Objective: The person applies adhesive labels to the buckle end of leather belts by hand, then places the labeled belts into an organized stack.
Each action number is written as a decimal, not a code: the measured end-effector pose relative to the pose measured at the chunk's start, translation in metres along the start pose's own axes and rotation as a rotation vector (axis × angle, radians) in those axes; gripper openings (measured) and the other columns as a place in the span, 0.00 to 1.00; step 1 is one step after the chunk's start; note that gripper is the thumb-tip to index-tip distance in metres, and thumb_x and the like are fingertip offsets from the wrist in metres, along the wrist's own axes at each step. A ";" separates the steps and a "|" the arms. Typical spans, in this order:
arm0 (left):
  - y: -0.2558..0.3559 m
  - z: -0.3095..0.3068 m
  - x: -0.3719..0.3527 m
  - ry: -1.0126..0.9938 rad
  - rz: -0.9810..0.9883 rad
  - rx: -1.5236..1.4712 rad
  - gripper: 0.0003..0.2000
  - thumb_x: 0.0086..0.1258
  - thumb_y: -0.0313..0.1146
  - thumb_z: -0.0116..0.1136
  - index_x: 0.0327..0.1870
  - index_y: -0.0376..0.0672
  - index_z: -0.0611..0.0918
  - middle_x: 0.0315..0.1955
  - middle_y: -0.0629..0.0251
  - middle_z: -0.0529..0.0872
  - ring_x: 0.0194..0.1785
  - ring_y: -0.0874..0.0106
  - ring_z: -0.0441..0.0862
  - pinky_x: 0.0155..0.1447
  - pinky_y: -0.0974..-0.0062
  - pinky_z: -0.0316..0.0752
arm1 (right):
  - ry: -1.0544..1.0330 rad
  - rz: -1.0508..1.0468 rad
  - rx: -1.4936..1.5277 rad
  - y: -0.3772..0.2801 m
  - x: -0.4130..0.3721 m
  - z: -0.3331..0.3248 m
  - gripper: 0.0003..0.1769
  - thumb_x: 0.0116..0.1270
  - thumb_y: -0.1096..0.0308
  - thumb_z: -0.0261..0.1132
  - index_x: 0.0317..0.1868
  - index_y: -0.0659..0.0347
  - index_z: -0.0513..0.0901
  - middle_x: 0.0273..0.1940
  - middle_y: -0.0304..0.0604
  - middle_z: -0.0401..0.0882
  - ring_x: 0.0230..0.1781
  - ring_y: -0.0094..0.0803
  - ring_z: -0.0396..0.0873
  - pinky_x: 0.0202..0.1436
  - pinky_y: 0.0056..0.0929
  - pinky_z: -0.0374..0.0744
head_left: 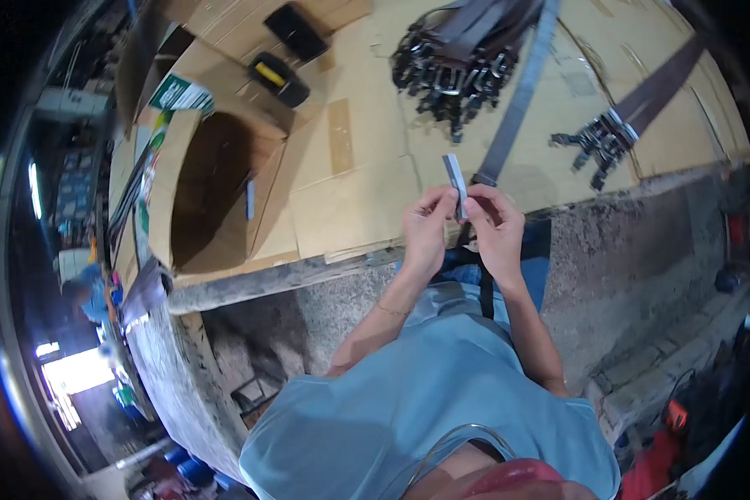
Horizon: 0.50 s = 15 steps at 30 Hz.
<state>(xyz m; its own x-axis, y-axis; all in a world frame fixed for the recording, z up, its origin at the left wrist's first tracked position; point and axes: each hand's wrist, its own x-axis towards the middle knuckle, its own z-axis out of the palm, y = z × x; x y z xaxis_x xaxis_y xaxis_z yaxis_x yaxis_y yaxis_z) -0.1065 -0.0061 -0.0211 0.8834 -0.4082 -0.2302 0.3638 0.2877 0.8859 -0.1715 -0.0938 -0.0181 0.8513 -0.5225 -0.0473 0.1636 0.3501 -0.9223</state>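
Observation:
My left hand (427, 231) and my right hand (497, 232) meet at the table's front edge, both closed, fingertips together. Pinched between them is a short flat grey-white strip (455, 177), its far end pointing up and away. Its exact kind cannot be made out. Just beyond my right hand lies a long grey strap (515, 125), running toward the far side; its dark near end (483, 178) is partly hidden by my fingers. A bundle of dark straps with metal buckles (454, 71) lies farther off, and a smaller buckled bundle (604, 137) is to the right.
An open cardboard box (187, 158) lies on its side at the left, a small pale strip (251, 200) inside. Two dark objects, one with a yellow stripe (279, 79), one plain black (296, 32), stand behind it. Cardboard sheets (350, 208) cover the tabletop.

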 end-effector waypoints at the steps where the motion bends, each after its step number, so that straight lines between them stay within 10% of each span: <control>1: -0.003 0.009 -0.003 -0.026 -0.043 -0.028 0.09 0.67 0.32 0.58 0.36 0.33 0.82 0.28 0.68 0.81 0.30 0.80 0.75 0.38 0.81 0.69 | 0.104 0.052 -0.070 -0.002 -0.002 -0.010 0.11 0.65 0.72 0.63 0.46 0.67 0.78 0.39 0.38 0.78 0.38 0.20 0.76 0.40 0.19 0.78; 5: -0.020 0.013 0.018 -0.053 0.027 0.449 0.11 0.65 0.34 0.60 0.34 0.32 0.82 0.30 0.62 0.82 0.33 0.72 0.77 0.42 0.76 0.71 | 0.327 0.036 -0.086 -0.002 0.001 -0.053 0.09 0.67 0.75 0.58 0.45 0.68 0.79 0.33 0.38 0.78 0.30 0.21 0.76 0.34 0.19 0.79; 8: -0.025 0.025 0.034 -0.053 0.581 1.413 0.23 0.56 0.38 0.64 0.50 0.34 0.76 0.39 0.51 0.79 0.46 0.56 0.76 0.53 0.64 0.71 | 0.400 0.049 -0.012 0.003 0.014 -0.077 0.10 0.67 0.74 0.59 0.46 0.71 0.78 0.33 0.41 0.78 0.30 0.22 0.77 0.35 0.20 0.79; 15: -0.015 0.040 0.055 -0.411 0.087 1.051 0.21 0.54 0.33 0.64 0.47 0.32 0.75 0.35 0.55 0.82 0.36 0.64 0.83 0.43 0.69 0.77 | 0.376 0.106 0.062 0.021 0.037 -0.086 0.10 0.63 0.73 0.64 0.42 0.72 0.79 0.32 0.41 0.80 0.30 0.23 0.78 0.34 0.21 0.78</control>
<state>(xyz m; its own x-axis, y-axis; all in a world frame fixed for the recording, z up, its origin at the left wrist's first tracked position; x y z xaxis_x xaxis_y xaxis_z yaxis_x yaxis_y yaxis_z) -0.0750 -0.0671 -0.0306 0.6590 -0.7319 -0.1731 -0.2941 -0.4626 0.8363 -0.1792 -0.1724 -0.0725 0.6250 -0.7253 -0.2887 0.1241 0.4575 -0.8805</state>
